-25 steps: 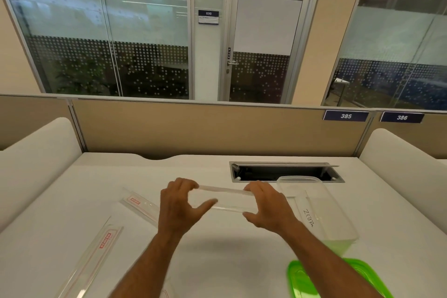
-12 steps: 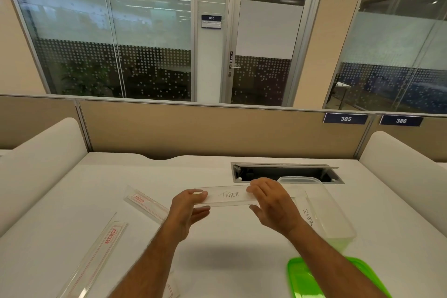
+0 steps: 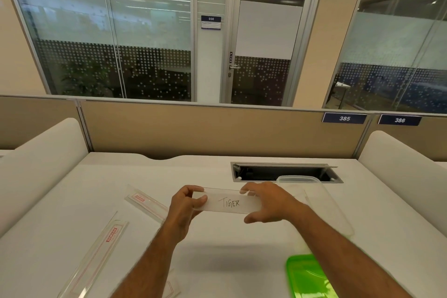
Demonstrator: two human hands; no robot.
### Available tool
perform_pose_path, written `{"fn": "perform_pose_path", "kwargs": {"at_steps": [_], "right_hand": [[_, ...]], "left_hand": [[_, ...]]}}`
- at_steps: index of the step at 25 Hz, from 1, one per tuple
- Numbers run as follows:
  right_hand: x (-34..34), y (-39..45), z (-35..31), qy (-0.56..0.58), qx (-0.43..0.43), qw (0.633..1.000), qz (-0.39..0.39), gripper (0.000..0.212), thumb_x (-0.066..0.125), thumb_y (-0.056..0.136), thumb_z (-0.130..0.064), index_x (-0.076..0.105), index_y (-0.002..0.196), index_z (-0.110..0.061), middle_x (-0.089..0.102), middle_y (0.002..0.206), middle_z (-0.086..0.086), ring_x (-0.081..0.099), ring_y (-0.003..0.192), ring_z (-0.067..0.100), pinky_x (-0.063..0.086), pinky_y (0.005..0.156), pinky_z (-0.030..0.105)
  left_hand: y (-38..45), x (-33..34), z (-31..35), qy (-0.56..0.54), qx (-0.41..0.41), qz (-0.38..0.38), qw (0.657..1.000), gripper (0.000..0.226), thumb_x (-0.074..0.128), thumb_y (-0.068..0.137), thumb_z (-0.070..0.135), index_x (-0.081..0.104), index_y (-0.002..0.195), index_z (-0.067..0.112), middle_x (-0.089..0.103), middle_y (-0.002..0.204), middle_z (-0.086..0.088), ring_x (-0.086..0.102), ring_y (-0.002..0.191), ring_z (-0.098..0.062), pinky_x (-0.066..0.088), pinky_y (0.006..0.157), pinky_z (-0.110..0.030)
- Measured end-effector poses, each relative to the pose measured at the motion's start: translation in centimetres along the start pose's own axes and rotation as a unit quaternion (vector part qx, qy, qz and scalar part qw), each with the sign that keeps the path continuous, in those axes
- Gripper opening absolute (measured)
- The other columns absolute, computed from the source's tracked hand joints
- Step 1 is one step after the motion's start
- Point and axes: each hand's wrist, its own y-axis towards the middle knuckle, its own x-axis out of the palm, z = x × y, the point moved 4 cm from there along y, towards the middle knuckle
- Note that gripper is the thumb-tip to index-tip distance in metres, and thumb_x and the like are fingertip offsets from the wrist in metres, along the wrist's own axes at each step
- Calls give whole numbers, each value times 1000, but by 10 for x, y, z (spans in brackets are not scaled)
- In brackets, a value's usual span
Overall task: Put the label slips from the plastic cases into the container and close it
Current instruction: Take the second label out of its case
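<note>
A clear plastic case (image 3: 228, 203) with a white slip reading "TIGER" inside is held flat above the desk. My left hand (image 3: 185, 208) pinches its left end and my right hand (image 3: 269, 203) grips its right end. Right of my hands stands the open translucent container (image 3: 321, 198). Its green lid (image 3: 308, 276) lies at the near right, partly hidden by my right forearm. Two more clear cases with red printed tags lie on the left, one (image 3: 147, 203) just beyond my left hand and a long one (image 3: 96, 254) nearer me.
The white desk (image 3: 72, 191) has a dark cable slot (image 3: 285, 173) right behind the container. Tan partition panels close the back, and white padded dividers flank both sides. Another clear case corner (image 3: 170, 290) shows at the bottom edge.
The case has been turned so its face points at me and "TIGER" now reads. Both hands shifted their grip on its ends.
</note>
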Motion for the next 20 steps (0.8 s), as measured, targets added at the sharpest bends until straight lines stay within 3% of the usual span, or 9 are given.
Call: {"fn": "perform_pose_path", "kwargs": {"at_steps": [5,10,16,20], "right_hand": [[-3,1,-4,-5,-1,1000,-4,76,78,57,-60,51,125,-39,64,119,-9,60,93,11,53,77,23],[4,3,-10,-36,13,997,-65,76,75,54,-70,52,120,-40,65,115,-9,62,86,11,46,61,17],[24,8,-16,-13,25,995,-100,78,70,54,-77,53,120,-39,64,112,-8,61,89,12,49,68,20],[29,7,-6,-11,49,995,-81,76,67,56,-78,55,119,-37,64,107,-9,58,86,11,44,63,19]], "left_hand": [[-3,-1,0,-4,6,-3,1000,20,61,87,-9,61,98,8,66,104,-9,66,94,-28,61,75,-31],[-6,4,-4,11,5,-23,1000,21,60,87,-11,60,100,6,65,106,-11,64,99,-31,59,79,-32],[-7,16,-14,44,9,-53,998,25,58,87,-10,60,109,1,60,116,-11,60,105,-32,60,76,-30],[-5,25,-21,63,36,-47,996,31,61,94,14,52,123,12,58,130,-8,58,116,-30,53,97,-44]]}}
